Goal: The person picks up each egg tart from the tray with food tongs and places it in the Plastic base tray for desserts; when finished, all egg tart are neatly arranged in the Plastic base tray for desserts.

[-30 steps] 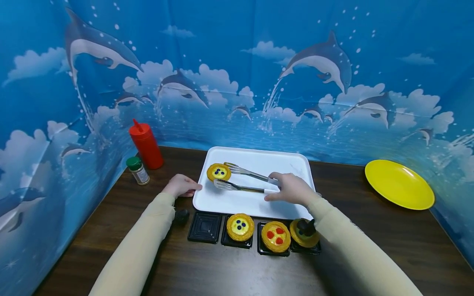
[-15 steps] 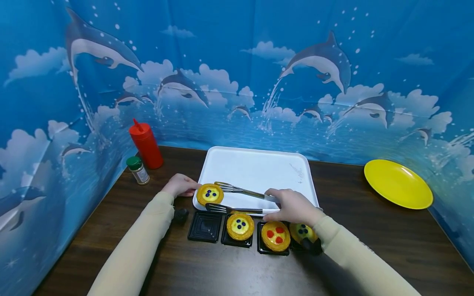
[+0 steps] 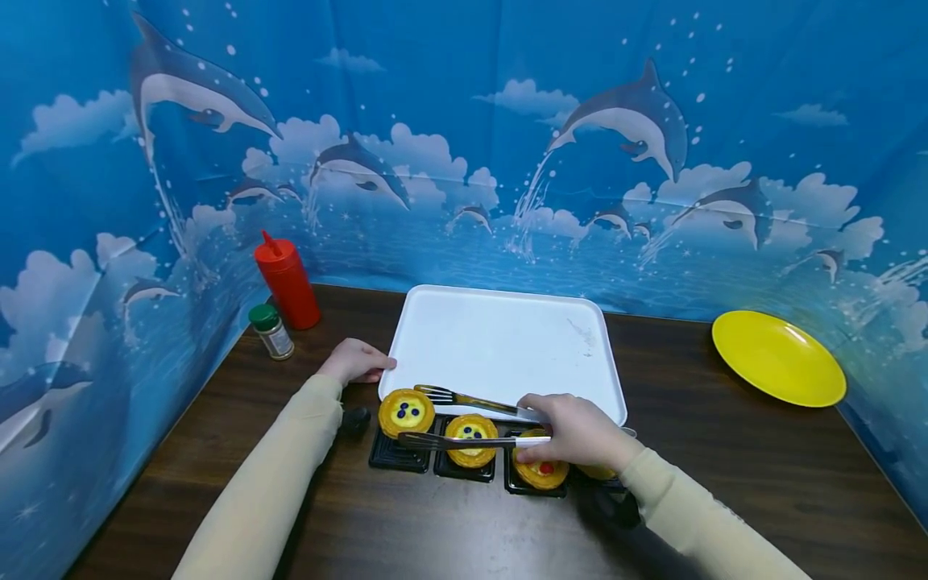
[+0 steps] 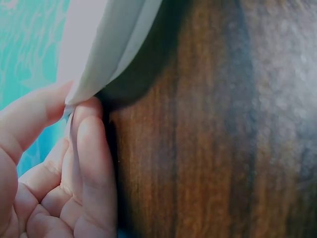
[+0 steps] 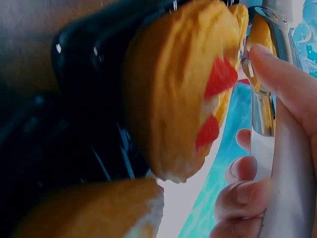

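Observation:
In the head view my left hand (image 3: 353,362) pinches the near-left rim of a white tray (image 3: 500,334); the left wrist view shows thumb and fingers on the tray edge (image 4: 111,54). My right hand (image 3: 577,428) grips metal tongs (image 3: 500,442) with pale handles. Between their tips is a tart (image 3: 403,412) topped with dark berries, overlapping the leftmost black square base (image 3: 399,459). A second berry tart (image 3: 471,431) sits on the adjoining base, partly behind a tong arm. The tart with red pieces (image 5: 173,94) fills much of the right wrist view.
Another tart (image 3: 598,472) sits at the row's right end, mostly hidden by my right hand. A red squeeze bottle (image 3: 288,286) and a green-capped jar (image 3: 272,332) stand back left. A yellow plate (image 3: 779,358) lies at right; a dolphin-print curtain (image 3: 464,145) hangs behind.
The tongs have carried the berry tart from the white tray toward me, over its near edge, to the leftmost black base. My left hand stays at the tray rim.

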Available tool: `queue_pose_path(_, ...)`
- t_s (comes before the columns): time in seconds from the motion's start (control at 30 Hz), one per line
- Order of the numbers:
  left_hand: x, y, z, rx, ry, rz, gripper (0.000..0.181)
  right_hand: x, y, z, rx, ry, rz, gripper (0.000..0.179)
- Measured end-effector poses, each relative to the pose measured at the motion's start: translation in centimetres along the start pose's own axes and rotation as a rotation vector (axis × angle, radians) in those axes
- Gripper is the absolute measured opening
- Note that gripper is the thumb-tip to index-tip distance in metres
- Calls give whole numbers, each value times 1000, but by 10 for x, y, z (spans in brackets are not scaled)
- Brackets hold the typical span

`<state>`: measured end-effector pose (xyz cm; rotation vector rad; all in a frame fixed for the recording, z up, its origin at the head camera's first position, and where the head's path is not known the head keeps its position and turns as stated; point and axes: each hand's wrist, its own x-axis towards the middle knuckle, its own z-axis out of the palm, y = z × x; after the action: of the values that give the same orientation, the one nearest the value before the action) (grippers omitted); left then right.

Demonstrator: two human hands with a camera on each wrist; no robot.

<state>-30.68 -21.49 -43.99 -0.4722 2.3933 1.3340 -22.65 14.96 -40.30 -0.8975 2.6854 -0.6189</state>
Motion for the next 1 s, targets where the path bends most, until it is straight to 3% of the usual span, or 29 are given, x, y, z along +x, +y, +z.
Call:
queue_pose_path(0.27, 5, -2, 2, 12, 14, -18, 35, -5, -2, 10, -52, 12, -60, 56)
queue_pose_path(1.0, 4, -4, 2, 0, 14, 6, 37, -5, -9, 10, -87, 23, -29, 57)
